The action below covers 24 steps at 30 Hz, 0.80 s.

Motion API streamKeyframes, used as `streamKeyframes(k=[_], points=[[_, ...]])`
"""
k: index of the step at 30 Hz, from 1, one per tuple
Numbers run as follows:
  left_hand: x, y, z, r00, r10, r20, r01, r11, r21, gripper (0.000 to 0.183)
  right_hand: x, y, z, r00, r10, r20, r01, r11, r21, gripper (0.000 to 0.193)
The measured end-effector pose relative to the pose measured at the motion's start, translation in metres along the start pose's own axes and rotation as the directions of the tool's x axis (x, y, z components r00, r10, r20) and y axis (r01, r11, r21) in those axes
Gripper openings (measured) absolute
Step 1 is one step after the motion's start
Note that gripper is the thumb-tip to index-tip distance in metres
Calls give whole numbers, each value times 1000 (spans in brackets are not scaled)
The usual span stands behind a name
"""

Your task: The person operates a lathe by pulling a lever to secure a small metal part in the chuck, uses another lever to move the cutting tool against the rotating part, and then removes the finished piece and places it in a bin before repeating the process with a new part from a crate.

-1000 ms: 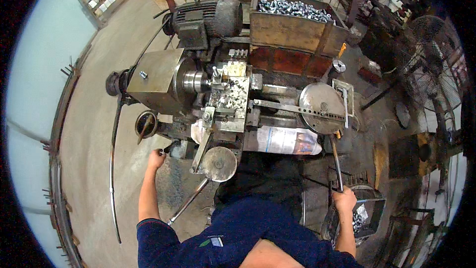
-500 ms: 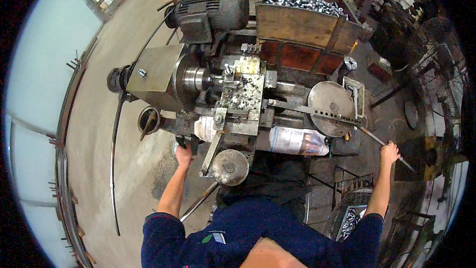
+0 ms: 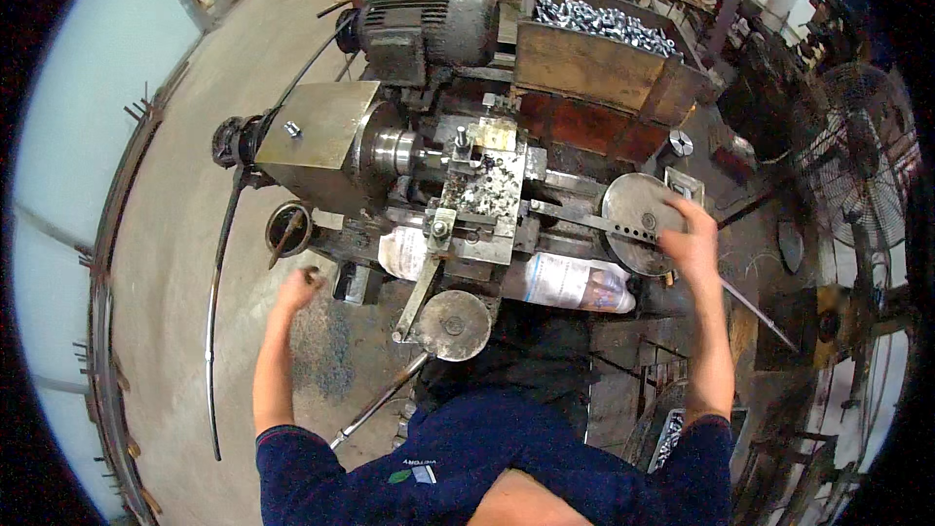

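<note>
Lathe (image 3: 487,203): right hand (image 3: 690,242) has left the rod (image 3: 760,312), now over the disc (image 3: 631,197).
I note the disc at the lathe's right end; the rod goes unheld. Right fingers are parted, contact uncertain. The left hand (image 3: 297,289), moved away from the block (image 3: 356,283), is curled; I cannot tell whether it grips anything. Print marks the shirt (image 3: 467,433) and the bag (image 3: 565,281).

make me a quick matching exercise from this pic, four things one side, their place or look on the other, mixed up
Things
1. left hand
2. right hand
3. motor
4. large bin

Places and looks
A. dark, with a ribbed housing
B. at the larger round disc
C. heaped with shiny metal parts
D. above the floor, left of the machine

Pairs: 1-D, 2-B, 3-A, 4-C
</note>
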<state>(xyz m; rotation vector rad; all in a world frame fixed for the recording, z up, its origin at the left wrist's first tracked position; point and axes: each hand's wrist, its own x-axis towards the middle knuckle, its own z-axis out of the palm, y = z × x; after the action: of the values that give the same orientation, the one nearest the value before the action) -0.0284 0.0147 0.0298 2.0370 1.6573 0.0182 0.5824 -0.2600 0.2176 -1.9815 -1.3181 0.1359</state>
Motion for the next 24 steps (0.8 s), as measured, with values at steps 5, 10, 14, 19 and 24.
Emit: streamKeyframes(k=[5,10,14,19,24], points=[[-60,15,-141,869,16,-494,-3,1000,29,32,63,-166,118,634,-772,42,773,635,3,40],[-128,-84,-155,656,-195,-729,346,936,61,37,92,-227,203,628,-612,481,766,596,-241,28],[-158,-16,-87,684,-341,-645,460,888,19,49,102,-216,223,653,-512,558,729,623,-282,22],[-178,43,-64,679,-333,-655,472,880,42,47,100,-213,223,657,-577,485,743,601,-293,21],[-172,34,-73,764,-253,-593,409,901,143,40,80,-216,156,642,-766,-27,765,637,94,26]])
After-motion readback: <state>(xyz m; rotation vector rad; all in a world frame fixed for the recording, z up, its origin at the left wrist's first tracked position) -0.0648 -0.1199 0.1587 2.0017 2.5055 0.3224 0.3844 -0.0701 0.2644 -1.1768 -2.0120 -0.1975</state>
